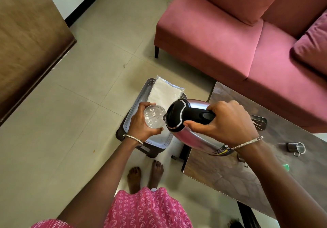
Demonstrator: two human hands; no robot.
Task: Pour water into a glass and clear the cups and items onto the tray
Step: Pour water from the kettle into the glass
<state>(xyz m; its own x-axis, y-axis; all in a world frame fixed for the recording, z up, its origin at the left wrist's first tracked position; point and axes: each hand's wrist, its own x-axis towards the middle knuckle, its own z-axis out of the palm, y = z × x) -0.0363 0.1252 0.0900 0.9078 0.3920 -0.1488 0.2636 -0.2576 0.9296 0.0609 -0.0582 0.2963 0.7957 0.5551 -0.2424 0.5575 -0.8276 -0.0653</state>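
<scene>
Water is going from the tilted steel kettle (pixel 191 121), gripped by its black handle in the right hand (pixel 224 121), into a glass (pixel 154 116) that the left hand (pixel 141 123) holds over the tray (pixel 136 111). Steel cup (pixel 297 148) sits near the table's (pixel 247 174) right edge, so pretty much nothing cleared yet.

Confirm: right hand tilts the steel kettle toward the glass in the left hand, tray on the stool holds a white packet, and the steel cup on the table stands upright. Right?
Not quite. In the head view the steel cup lies on its side on the table, not upright. The rest holds: right hand tilts the kettle toward the glass in the left hand; the tray on the stool holds the white packet.
</scene>
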